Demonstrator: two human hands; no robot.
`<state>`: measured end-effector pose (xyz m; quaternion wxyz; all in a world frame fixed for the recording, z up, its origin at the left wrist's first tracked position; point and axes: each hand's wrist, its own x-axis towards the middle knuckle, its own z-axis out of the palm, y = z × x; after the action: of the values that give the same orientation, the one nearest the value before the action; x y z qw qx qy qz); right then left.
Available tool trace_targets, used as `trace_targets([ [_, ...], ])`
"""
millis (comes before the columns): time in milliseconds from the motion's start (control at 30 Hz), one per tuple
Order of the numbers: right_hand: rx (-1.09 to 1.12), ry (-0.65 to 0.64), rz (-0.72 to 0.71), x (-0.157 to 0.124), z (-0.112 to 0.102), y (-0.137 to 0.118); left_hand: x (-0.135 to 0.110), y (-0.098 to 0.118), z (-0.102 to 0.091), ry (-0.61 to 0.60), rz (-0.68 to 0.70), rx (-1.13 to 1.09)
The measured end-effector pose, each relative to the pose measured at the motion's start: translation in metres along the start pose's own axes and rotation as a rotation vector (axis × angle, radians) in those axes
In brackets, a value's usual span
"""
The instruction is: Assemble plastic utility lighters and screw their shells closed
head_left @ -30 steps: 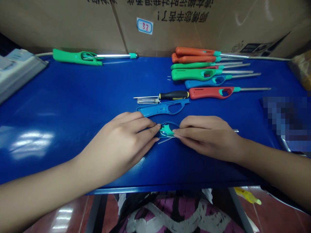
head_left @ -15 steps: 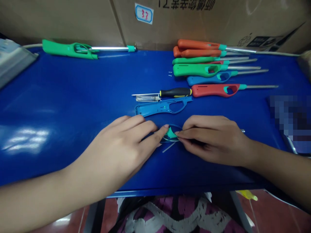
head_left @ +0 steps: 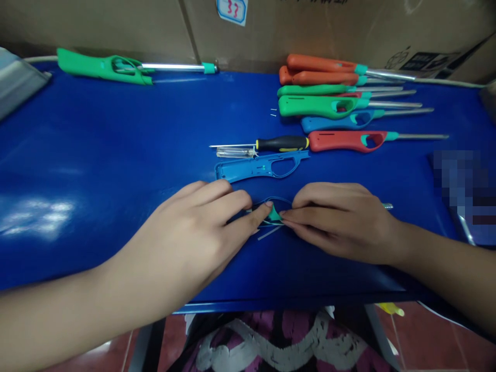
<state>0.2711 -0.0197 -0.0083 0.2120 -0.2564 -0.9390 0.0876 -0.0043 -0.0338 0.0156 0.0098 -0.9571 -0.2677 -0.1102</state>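
Observation:
Both hands work at a blue lighter shell [head_left: 274, 198], mostly hidden beneath them on the table. In its opening sits a green trigger [head_left: 274, 213]. My left hand [head_left: 209, 219] is closed over the shell's left part, its index fingertip pressing the trigger's left side. From the other side, my right hand [head_left: 337, 217] pinches at the trigger's right edge. Past the right knuckles pokes a metal tube end [head_left: 388, 206]. A thin clear strip [head_left: 269, 233] and a pale wire lie just below the trigger. Above the hands rests another blue shell half [head_left: 251, 169], inner side up.
A screwdriver [head_left: 281, 143] and a clear fuel tank [head_left: 235, 152] lie beyond the shell half. Several assembled lighters [head_left: 344, 140] are stacked at the right, two tiny screws [head_left: 273, 112] beside them. An opened green lighter [head_left: 101, 67] lies far left, before a cardboard box [head_left: 116, 26].
The view has shifted slightly. Both hands keep nearly the same grip around the green trigger, and a little more of the metal tube end shows beyond the right hand.

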Motion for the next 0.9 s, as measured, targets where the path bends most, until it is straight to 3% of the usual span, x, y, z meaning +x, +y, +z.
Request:
trace_targets([
  [233,0.099,0.003,0.054,0.005,-0.001,-0.005,0.001,0.006,-0.001,-0.026,0.025,0.125],
  [433,0.212,0.132,0.128,0.009,-0.018,-0.006,0.001,0.005,0.000,-0.017,0.014,0.126],
  [667,-0.073,-0.200,-0.016,0.001,-0.034,0.007,0.002,0.003,0.001,0.001,-0.008,0.074],
  [800,-0.130,-0.208,-0.083,0.003,-0.028,0.000,0.003,0.004,0.001,-0.008,-0.015,0.044],
  [900,-0.012,-0.201,0.043,0.012,-0.023,-0.010,0.003,0.003,0.001,-0.010,-0.017,0.020],
])
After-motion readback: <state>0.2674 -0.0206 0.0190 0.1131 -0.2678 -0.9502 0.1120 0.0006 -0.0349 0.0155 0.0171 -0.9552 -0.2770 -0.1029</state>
